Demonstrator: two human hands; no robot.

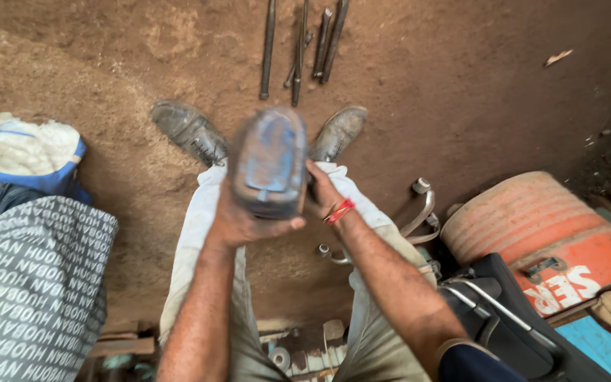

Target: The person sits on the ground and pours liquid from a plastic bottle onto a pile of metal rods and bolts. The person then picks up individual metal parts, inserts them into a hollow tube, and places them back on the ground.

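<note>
At centre frame one blurred blue-grey block (pixel 269 164) sits between two hands: the left hand (pixel 238 216) cups its lower left side, thumb curled under; the right hand (pixel 322 189) grips its right edge, fingers hidden. Four metal rods (pixel 268 46) lie at upper centre.

the blue block (pixel 269 164) gripped between the left hand (pixel 238 219) and the right hand (pixel 322 189) looks like worn metal, its paint chipped and dull. the floor (pixel 107 64) is rough, matt brown dirt. the rods (pixel 300 42) are dark, grimy steel. the shoes (pixel 189 129) are scuffed, dusty leather. the orange drum (pixel 532 223) is ribbed, matt, faded. the trousers (pixel 196 233) are pale cloth.
</note>
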